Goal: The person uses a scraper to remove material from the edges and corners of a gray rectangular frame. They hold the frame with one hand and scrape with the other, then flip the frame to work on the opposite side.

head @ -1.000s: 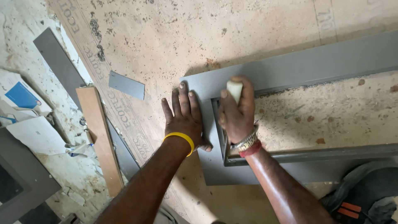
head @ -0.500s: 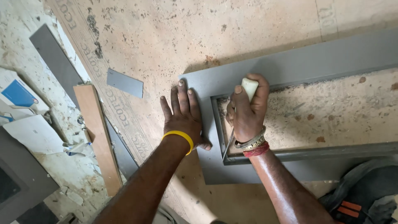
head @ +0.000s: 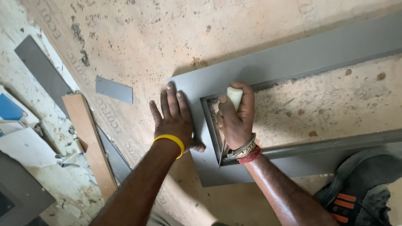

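Grey laminated frame, flat board strips joined at a corner (head: 234, 79), is being worked on a pale, dust-speckled wooden sheet (head: 138, 37); frame lying flat, corner sitting centre of view, long sides running off to the right.

Left hand (head: 176, 119): is being pressed palm-down on the frame's short side, fingers spread flat, nothing gripped. Yellow wristband (head: 169, 140) is being worn.

Right hand (head: 234, 121): fingers are being curled tight round a small off-white block (head: 234, 96), poss. wax or filler, its tip set against the inner edge near the corner. Beaded bracelets, red and metal (head: 245, 151), at the wrist.

Step in hand, as judged: inner edge at the corner is being rubbed or filled w/ the block, frame being steadied by the flat hand. Next move prob. calls for steady downward pressure along the inner lip and the frame kept from sliding.

Packages, labels, signs:
- White flat package w/ blue panel (head: 10, 111), far left edge, partly cut off.
- Printed lettering strip along the sheet's left border, dark on pale; not transcribed.

Also: loose grey laminate offcut (head: 114, 89); long grey strip (head: 39, 69); brown wooden batten (head: 90, 142); dark shoe w/ orange stripes (head: 360, 192), lower right.
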